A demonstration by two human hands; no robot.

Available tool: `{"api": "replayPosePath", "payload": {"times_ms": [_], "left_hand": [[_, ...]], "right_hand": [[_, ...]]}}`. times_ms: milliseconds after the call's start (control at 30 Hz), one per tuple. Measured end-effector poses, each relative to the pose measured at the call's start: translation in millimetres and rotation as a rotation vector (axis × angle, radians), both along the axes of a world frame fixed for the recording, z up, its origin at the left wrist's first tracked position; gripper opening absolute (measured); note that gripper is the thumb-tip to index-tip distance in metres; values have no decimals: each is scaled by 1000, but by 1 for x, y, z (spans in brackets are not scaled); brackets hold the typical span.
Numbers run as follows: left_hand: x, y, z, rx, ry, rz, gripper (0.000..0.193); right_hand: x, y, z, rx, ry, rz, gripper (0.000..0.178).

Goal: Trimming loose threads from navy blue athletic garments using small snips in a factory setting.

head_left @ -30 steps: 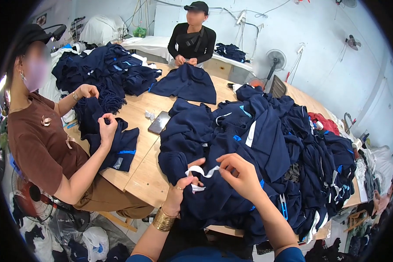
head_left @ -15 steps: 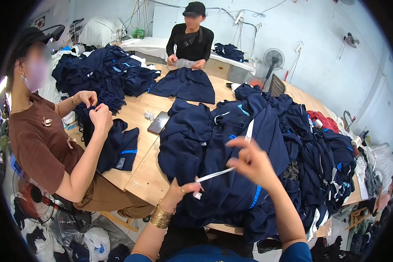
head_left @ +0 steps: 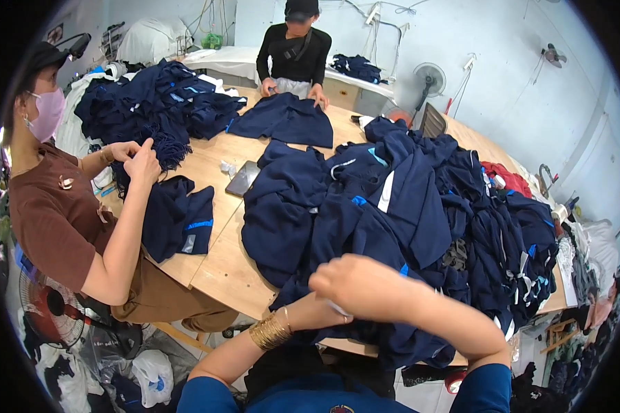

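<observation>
From my end, wood bench (head_left: 224,251) is the biggest thing in view; heap of navy garments (head_left: 406,186) covers its near right part; co-worker in brown top (head_left: 58,234) sits at left, hands together above the bench; second navy heap (head_left: 162,103) on the bench past them; co-worker in black (head_left: 293,55) at the far edge, hands at a flat navy garment (head_left: 286,120); my right hand (head_left: 358,283) is crossed over the left at the heap's near edge, fingers curled in, grip hidden, can't tell if it has anything; my left hand (head_left: 315,313) is partly covered by it, fingers mostly hidden, can't call open or closed; gold bangles (head_left: 271,332) on left wrist; phone (head_left: 242,179) on the bench just beside the heap; short bit of white strip (head_left: 337,308) shows at the left hand, under the right wrist.
</observation>
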State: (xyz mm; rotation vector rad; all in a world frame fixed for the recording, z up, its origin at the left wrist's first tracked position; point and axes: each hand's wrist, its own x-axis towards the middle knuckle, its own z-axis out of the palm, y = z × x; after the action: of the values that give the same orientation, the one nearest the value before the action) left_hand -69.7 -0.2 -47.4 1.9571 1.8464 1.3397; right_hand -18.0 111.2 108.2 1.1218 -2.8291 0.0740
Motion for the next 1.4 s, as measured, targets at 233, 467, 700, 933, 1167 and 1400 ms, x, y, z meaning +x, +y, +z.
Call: {"api": "replayPosePath", "payload": {"times_ms": [233, 467, 700, 933, 1167, 1400], "left_hand": [[-16, -23, 54, -71, -649, 144, 29], [-39, -4, 5, 298, -913, 581, 52], [-59, -8, -2, -269, -951, 147, 81], [-64, 13, 13, -609, -838, -352, 29], [-30, 21, 28, -463, -213, 82, 36], [15, -8, 0, -356, 361, 473, 24]], "right_hand": [[-32, 69, -63, -886, -478, -394, 12], [-10, 27, -91, -903, -226, -719, 19], [13, 30, -80, -247, 175, -326, 14], [14, 46, -92, -326, 63, -214, 22], [38, 59, -131, -473, -3, -488, 23], [54, 36, -162, -679, 93, -687, 19]]}}
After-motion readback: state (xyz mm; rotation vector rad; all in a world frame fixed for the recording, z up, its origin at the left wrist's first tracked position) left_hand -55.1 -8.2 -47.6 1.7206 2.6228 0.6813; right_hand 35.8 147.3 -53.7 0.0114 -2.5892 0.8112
